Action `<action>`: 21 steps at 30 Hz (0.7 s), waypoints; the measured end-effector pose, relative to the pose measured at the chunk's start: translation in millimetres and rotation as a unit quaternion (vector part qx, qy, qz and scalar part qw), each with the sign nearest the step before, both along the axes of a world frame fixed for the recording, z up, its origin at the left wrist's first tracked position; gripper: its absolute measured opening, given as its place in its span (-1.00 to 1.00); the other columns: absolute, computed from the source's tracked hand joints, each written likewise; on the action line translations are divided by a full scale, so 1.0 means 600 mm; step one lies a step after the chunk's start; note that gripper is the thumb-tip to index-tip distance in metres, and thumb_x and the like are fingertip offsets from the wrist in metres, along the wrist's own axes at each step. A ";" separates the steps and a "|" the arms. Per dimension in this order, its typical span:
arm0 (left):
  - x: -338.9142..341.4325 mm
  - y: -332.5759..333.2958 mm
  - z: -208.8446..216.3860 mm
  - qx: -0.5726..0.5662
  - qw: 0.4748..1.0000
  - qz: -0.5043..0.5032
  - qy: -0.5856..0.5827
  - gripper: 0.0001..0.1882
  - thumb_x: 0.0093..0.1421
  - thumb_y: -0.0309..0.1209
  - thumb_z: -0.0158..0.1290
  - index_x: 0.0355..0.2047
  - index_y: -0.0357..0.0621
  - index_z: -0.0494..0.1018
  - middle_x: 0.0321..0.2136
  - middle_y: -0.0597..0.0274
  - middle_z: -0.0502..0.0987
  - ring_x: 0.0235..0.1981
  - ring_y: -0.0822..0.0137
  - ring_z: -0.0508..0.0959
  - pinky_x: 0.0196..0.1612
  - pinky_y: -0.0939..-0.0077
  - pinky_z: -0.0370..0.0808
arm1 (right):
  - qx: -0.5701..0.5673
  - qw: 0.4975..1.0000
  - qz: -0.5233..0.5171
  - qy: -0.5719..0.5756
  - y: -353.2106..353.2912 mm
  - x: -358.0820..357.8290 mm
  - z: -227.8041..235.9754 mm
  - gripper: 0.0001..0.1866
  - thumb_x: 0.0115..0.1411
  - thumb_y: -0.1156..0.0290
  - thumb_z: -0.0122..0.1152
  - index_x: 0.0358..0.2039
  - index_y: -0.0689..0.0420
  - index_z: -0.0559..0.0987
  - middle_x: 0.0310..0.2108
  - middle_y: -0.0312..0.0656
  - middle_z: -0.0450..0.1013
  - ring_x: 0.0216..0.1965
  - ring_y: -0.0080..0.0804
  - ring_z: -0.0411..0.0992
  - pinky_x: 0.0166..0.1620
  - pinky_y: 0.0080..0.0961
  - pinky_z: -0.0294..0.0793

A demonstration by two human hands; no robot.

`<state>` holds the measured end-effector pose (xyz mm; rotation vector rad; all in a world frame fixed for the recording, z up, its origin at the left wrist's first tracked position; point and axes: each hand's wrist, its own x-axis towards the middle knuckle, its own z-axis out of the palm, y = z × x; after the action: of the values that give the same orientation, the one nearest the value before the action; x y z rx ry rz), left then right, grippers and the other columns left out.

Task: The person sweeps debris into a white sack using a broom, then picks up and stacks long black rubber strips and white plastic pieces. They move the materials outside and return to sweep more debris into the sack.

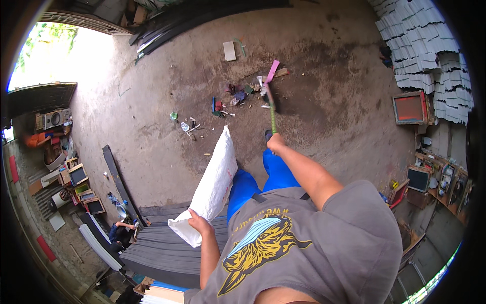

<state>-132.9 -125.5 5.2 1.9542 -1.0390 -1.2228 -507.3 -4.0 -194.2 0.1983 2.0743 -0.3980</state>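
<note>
My left hand (201, 223) is closed on the near end of a long white sack (216, 175), which slants away toward the floor beside my blue-trousered leg. In my right hand (276, 144) is a thin stick-like tool with a green banded handle (274, 119). Its brown far part reaches the litter and is slightly blurred, so I cannot make out its kind. A pink strip (272, 72) lies against or just beyond its tip. Around it are scraps: dark crumpled cloth (236, 94), a blue strip (213, 104) and small white bits.
Clear plastic litter (185, 126) and a pale square piece (229, 51) lie on the concrete floor. Long dark bars (187, 23) line the far side. Stacked grey sheets (169, 248) stand at lower left, near another person (121, 234). White stacks (420, 40) rise at right.
</note>
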 end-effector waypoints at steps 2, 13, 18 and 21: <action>-0.016 0.002 -0.012 -0.011 1.000 -0.016 0.010 -0.53 0.46 -0.22 -0.16 0.06 -0.50 0.34 -0.02 -0.07 0.50 -0.04 0.16 0.51 0.05 0.28 0.42 | -0.012 0.999 0.039 -0.022 0.002 -0.004 0.015 -0.56 0.11 0.50 0.07 0.05 0.15 0.51 -0.42 0.02 0.57 -0.55 -0.17 0.58 -0.56 -0.26 0.51; -0.059 0.020 -0.014 -0.028 0.999 -0.034 -0.001 -0.54 0.46 -0.25 -0.15 0.07 -0.51 0.34 -0.01 -0.07 0.49 -0.03 0.17 0.50 0.07 0.28 0.41 | 0.008 0.990 0.044 0.131 0.271 -0.174 0.021 -0.37 0.13 0.51 0.00 0.26 -0.09 0.39 -0.38 0.02 0.57 -0.52 -0.12 0.56 -0.51 -0.22 0.52; -0.050 0.041 0.010 -0.009 0.999 -0.033 -0.033 -0.51 0.46 -0.24 -0.16 0.12 -0.52 0.29 0.03 -0.11 0.47 0.00 0.12 0.51 0.09 0.26 0.41 | 0.091 0.989 -0.022 0.114 0.267 -0.330 0.023 -0.63 0.15 0.46 0.09 0.00 0.18 0.54 -0.22 0.06 0.58 -0.28 -0.09 0.61 -0.27 -0.21 0.60; -0.038 0.052 0.020 -0.006 0.997 -0.036 -0.073 -0.50 0.47 -0.22 -0.19 0.14 -0.51 0.26 0.06 -0.14 0.44 0.03 0.09 0.51 0.12 0.23 0.40 | 0.098 0.989 -0.045 0.104 0.230 -0.379 -0.024 -0.70 0.14 0.43 0.13 -0.12 0.26 0.58 -0.24 0.05 0.59 -0.30 -0.11 0.62 -0.29 -0.26 0.62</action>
<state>-155.9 -94.4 17.4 2.0372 -1.1966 -1.1227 -735.0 134.1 -208.5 0.3837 2.3165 -0.2788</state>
